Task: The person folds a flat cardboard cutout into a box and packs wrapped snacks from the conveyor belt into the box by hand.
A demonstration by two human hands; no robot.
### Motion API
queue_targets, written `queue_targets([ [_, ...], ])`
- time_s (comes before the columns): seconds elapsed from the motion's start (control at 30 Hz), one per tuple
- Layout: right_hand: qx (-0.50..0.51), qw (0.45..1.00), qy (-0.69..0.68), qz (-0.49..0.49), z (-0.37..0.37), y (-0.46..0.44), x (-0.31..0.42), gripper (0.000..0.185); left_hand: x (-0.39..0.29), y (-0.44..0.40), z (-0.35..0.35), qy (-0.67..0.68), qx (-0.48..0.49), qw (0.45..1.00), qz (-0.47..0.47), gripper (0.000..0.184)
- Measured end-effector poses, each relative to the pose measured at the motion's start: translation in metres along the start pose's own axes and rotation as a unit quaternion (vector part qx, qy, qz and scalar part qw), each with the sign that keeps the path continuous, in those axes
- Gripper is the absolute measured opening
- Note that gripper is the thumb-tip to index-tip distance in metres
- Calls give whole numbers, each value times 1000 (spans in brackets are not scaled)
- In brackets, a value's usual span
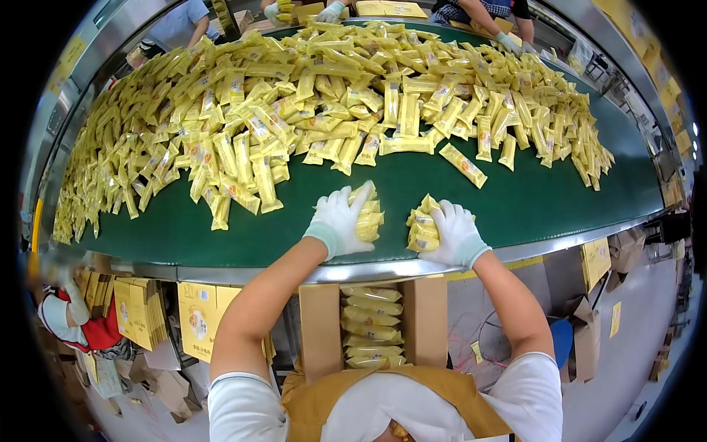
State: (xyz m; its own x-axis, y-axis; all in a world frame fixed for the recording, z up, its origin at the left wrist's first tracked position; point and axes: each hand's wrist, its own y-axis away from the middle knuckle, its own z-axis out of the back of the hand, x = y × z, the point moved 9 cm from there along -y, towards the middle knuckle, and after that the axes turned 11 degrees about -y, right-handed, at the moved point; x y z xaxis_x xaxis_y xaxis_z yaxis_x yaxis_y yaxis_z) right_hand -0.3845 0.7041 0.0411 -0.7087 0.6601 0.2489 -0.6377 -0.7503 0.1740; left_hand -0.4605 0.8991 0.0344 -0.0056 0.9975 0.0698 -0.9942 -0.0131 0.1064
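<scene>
My left hand (341,222), in a white glove, is closed around a small stack of yellow snack packets (371,219) at the near edge of the green conveyor belt (272,239). Across a narrow gap, my gloved right hand (455,234) grips another stack of yellow packets (423,225). Both stacks rest on or just above the belt; I cannot tell which. Below the belt's metal edge, close to my body, an open cardboard box (321,324) holds a row of the same packets. One loose packet (463,166) lies on the belt beyond my right hand.
A large heap of yellow packets (324,88) covers the belt's far side. Co-workers' gloved hands (508,42) are at the far edge. Flat yellow cartons (202,313) stand at lower left, near another person in a red garment (101,331). A blue stool (561,342) is at right.
</scene>
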Motion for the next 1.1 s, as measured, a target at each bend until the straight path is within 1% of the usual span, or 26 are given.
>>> queue_targets([
  [0.1, 12, 997, -68, -44, 5, -2, -5, 87, 4, -3, -7, 36, 112, 993, 12, 130],
  [0.2, -36, 986, -162, -30, 45, 18, 9, 86, 26, 13, -4, 86, 80, 991, 64, 126],
  [0.27, -118, 986, -110, 44, 99, 48, 52, 79, 54, 32, -3, 254, -21, 962, 98, 127],
  [0.3, -166, 971, -113, 133, 124, 69, 79, 72, 74, 45, -10, 330, -74, 934, 116, 128],
  [0.33, -169, 966, -91, 173, 141, 85, 108, 66, 92, 51, -30, 414, -162, 892, 84, 128],
  [0.37, -149, 964, -78, 206, 148, 97, 132, 63, 97, 67, -23, 538, -167, 823, 72, 126],
  [0.4, -101, 967, -28, 231, 145, 105, 157, 60, 99, 81, -15, 650, -171, 739, 54, 124],
  [0.43, -28, 973, 42, 226, 131, 111, 179, 51, 102, 94, -8, 675, -181, 715, 32, 115],
  [0.47, 45, 961, 125, 242, 106, 114, 196, 41, 92, 113, 27, 712, -194, 674, 15, 105],
  [0.53, 120, 922, 238, 280, 61, 122, 226, 36, 77, 141, 65, 736, -197, 645, -52, 90],
  [0.57, 109, 912, 242, 312, 35, 125, 236, 37, 64, 149, 79, 761, -171, 622, -72, 88],
  [0.6, 99, 902, 246, 341, 11, 123, 243, 38, 48, 145, 81, 822, -100, 557, -56, 92],
  [0.67, 221, 893, 183, 346, -19, 122, 252, 38, 16, 142, 82, 919, 29, 393, 13, 100],
  [0.7, 305, 882, 148, 328, -33, 122, 252, 41, 3, 148, 94, 874, 25, 483, -41, 114],
  [0.77, 293, 897, 71, 323, -67, 123, 246, 44, -29, 168, 109, 751, 16, 644, -147, 143],
  [0.8, 286, 902, 33, 321, -105, 124, 237, 46, -43, 175, 118, 698, -9, 691, -187, 147],
  [0.83, 297, 905, -3, 303, -119, 127, 231, 48, -57, 182, 127, 642, -41, 732, -224, 150],
  [0.9, 310, 909, -51, 274, -124, 133, 227, 51, -71, 180, 127, 490, -116, 828, -247, 145],
  [0.93, 308, 911, -70, 263, -126, 136, 227, 53, -78, 179, 123, 407, -154, 864, -255, 143],
  [0.97, 302, 914, -85, 256, -126, 138, 226, 55, -80, 177, 118, 376, -186, 875, -240, 126],
  [1.07, 275, 921, -129, 242, -116, 144, 227, 61, -83, 178, 100, 241, -284, 904, -209, 106],
  [1.1, 256, 925, -143, 242, -104, 146, 227, 62, -83, 176, 101, 245, -281, 909, -188, 88],
])
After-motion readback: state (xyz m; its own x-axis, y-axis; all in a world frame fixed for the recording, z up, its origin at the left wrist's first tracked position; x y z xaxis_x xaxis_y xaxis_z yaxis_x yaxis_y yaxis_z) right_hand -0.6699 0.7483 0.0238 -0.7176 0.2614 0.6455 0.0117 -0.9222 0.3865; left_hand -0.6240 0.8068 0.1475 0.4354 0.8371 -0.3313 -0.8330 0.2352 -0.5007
